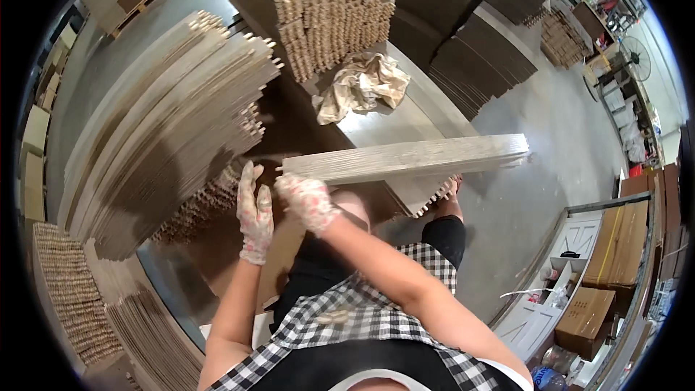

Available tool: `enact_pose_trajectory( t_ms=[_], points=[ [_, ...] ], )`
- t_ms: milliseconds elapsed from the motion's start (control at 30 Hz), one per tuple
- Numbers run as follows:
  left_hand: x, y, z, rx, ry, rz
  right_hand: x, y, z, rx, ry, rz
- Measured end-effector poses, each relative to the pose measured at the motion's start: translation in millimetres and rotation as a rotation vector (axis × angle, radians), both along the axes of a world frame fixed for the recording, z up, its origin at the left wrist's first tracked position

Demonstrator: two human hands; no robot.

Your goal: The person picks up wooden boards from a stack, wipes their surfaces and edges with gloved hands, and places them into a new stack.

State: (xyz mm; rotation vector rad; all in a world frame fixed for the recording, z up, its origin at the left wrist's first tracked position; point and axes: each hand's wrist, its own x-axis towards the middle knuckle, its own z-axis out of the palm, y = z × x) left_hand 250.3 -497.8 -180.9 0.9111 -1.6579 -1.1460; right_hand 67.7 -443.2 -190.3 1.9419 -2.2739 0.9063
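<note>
A long grey-brown wooden board [405,158], with fine lines along its side, lies across in front of me, its left end by my hands. My right hand [308,204], in a white glove with pink dots, is closed against the board's left end. What its fingers hold, if anything, is hidden. To its left my left hand [255,210], in a similar glove, is raised with thumb and fingers apart and nothing in it. A small peg shows at the board's left end. Beneath the board, another flat panel [422,192] has a row of pegs along its edge.
Stacked boards with pegged ends [163,130] stand at the left, and another pegged stack [337,25] rises ahead. Crumpled tan paper or cloth [365,88] lies on a grey panel beyond the board. Cardboard boxes [585,318] sit in a cart at the lower right.
</note>
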Motion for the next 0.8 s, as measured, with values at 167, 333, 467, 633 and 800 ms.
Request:
enact_pose_trajectory(
  t_ms=[167, 333, 467, 633, 800],
  points=[
    [53, 11, -55, 0.081, 0.168, 0.105, -82, 20, -6, -0.065, -0.02, -0.326],
    [44, 22, -48, 0.396, 0.326, 0.105, -21, -3, -4, 0.018, 0.178, -0.186],
    [54, 24, -37, 0.234, 0.262, 0.22, 107, -46, -14, 0.03, 0.181, 0.265],
    [66, 20, -37, 0.055, 0.217, 0.318, 64, -29, 27, -0.057, -0.179, 0.161],
    [-41, 14, 11, -0.331, -0.157, -0.047, -34, -2, -1, 0.1, 0.016, -0.058]
  ],
)
